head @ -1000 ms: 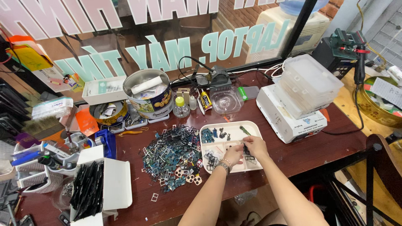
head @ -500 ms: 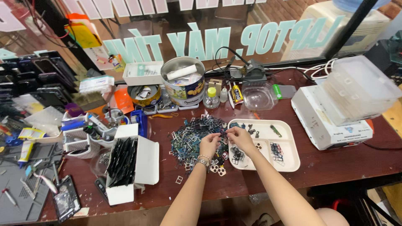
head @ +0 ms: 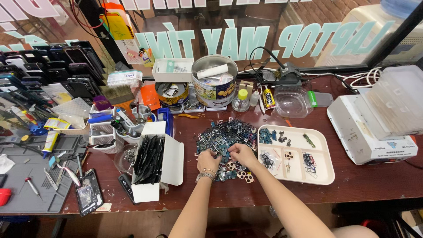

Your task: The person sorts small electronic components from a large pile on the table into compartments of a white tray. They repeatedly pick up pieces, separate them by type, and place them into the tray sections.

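- The dark red-brown workbench (head: 361,185) spans the view, crowded with tools and parts, with a glass pane along its far edge.
- A grey work mat (head: 26,194) covers the bench's left end, with small hand tools lying on it.
- A white machine (head: 365,132) sits at the right end, with a stack of clear plastic compartment boxes (head: 396,101) resting on top.
- A cream divided tray (head: 324,174) lies just right of the hands; its compartments hold small dark parts, sorted in little groups.
- An open white cardboard box (head: 169,161) stands left of the hands, filled with thin black pieces.
- A round tin (head: 214,88) stands at the back, with a white tube across its open top.
- The pile of small metal frames (head: 227,134), bluish and silver, lies in the middle of the bench, between the white box and the tray, touching neither.
- The left hand (head: 208,161), with a beaded bracelet at the wrist, rests on the near edge of the pile; its fingers curl down into the parts, but whether they pinch a piece cannot be told.
- The right hand (head: 241,153) is just beside it, fingers bent and close together over the pile's near edge; any piece between them is hidden.
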